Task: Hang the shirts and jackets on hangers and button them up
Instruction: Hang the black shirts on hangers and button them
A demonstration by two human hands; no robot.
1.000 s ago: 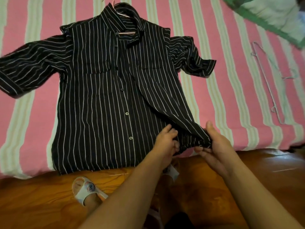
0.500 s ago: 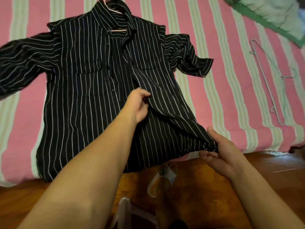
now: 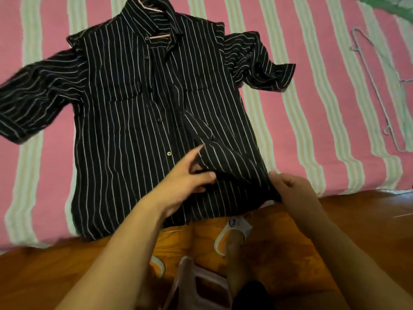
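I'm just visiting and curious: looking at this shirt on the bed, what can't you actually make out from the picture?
Head view only:
- Pink hanger: mostly hidden inside the striped shirt; its hook is cut off by the top edge.
- Lower buttons: covered by the left hand and the lifted front panel.
- Right hand: its fingers curl into the hem, so the exact grip is hidden.
- Green cloth: cut off at the top right corner.
- Spare wire hanger: thin, partly cropped at the right edge.

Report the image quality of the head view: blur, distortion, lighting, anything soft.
Head view: wide-angle bowing curves the bedsheet stripes; the left hand is slightly motion-smeared, and so is the right hand; the striped shirt is reasonably sharp; light is dim and warm, with the wooden floor and forearms in shadow; no glare.
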